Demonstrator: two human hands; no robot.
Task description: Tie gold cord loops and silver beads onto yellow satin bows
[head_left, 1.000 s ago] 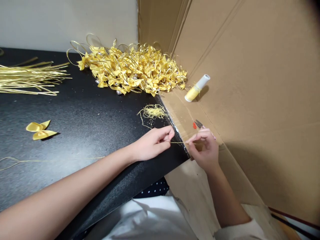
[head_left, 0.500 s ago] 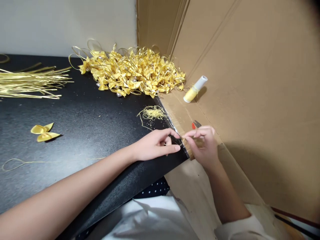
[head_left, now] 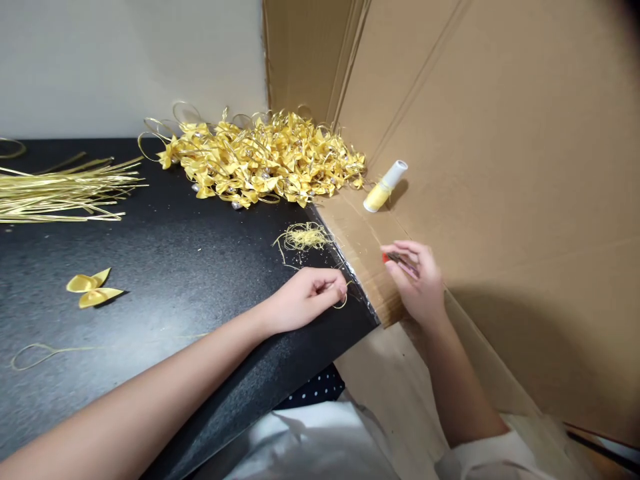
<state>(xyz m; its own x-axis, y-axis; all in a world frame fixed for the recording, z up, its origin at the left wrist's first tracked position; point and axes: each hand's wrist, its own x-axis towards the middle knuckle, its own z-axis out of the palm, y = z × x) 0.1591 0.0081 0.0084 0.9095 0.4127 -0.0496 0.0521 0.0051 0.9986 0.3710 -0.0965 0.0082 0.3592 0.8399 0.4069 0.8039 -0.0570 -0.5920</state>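
Note:
My left hand (head_left: 315, 300) is closed at the right edge of the black table, pinching a thin yellow thread (head_left: 345, 299) that curls out past the fingertips. Over the cardboard, my right hand (head_left: 421, 283) is closed around small thread snips (head_left: 400, 260), with dark metal and a red part showing between the fingers. A tangle of yellow thread (head_left: 305, 236) lies just beyond my left hand. Two yellow ribbon petals (head_left: 95, 297) rest to the left, above a thread loop (head_left: 35, 357).
Yellow ribbon bows with gold cord loops (head_left: 260, 157) are heaped at the back. Gold cords (head_left: 65, 193) lie at far left. A spool of yellow thread (head_left: 385, 187) stands tilted on the cardboard (head_left: 525, 167), which rises on the right.
My right hand has moved away from the left hand and taken hold of the thread snips that lay on the cardboard. The left fingers have closed further on the thread.

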